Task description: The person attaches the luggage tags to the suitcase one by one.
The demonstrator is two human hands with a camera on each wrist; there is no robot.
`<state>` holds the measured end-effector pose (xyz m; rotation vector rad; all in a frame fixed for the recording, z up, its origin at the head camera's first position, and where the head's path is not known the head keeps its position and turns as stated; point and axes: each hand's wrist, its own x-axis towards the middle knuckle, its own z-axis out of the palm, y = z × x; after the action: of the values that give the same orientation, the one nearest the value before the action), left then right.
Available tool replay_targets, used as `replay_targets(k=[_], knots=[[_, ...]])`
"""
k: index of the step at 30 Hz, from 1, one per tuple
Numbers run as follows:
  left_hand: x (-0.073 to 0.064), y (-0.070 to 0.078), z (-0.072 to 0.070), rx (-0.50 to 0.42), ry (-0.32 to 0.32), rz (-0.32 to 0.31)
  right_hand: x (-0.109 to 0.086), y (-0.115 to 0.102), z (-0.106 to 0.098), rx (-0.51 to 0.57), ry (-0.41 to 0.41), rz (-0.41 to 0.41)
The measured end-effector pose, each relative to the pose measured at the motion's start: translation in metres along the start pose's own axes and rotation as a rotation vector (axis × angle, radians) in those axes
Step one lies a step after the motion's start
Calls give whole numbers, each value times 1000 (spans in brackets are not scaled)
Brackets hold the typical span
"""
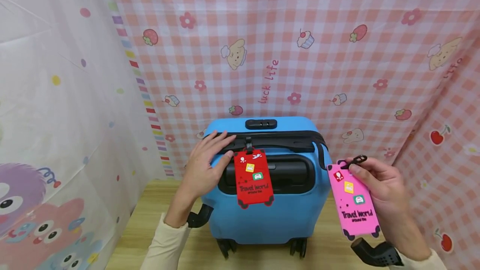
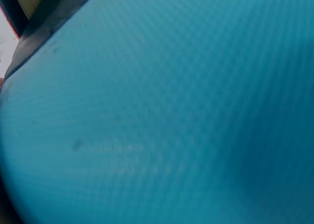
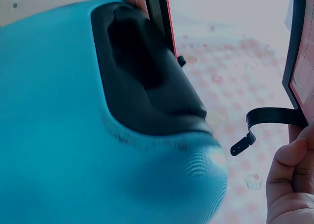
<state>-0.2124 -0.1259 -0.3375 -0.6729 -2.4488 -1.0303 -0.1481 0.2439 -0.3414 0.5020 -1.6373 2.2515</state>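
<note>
A light blue suitcase [image 1: 262, 220] stands upright on its black wheels. From its black carry handle [image 1: 288, 144] a red luggage tag [image 1: 253, 178] hangs by a black strap. The left hand [image 1: 204, 163] rests on the suitcase's upper left, fingers fairly straight, the thumb beside the red tag. To the right of the suitcase, the right hand [image 1: 388, 188] pinches a pink luggage tag [image 1: 354, 203] near its top. A loose end of the pink tag's black strap [image 3: 274, 115] sticks out in the right wrist view. Only blue shell [image 2: 157, 106] fills most of the left wrist view.
The suitcase stands on a wood-patterned surface [image 1: 150, 220]. Behind it hangs a pink checked curtain [image 1: 281, 53], with a white cartoon-printed curtain [image 1: 67, 107] at the left. Black camera mounts sit at both wrists. A combination lock [image 1: 261, 124] is on the suitcase's top.
</note>
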Motion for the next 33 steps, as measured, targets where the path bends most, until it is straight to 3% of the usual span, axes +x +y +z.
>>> replay_targets(k=[12, 28, 33], knots=[[0, 1, 0, 4, -4, -12, 0, 7, 20, 72, -249, 39], [2, 3, -2, -30, -19, -15, 10, 2, 41, -252, -191, 209], [5, 7, -8, -87, -35, -28, 19, 0, 47, -283, -213, 243]])
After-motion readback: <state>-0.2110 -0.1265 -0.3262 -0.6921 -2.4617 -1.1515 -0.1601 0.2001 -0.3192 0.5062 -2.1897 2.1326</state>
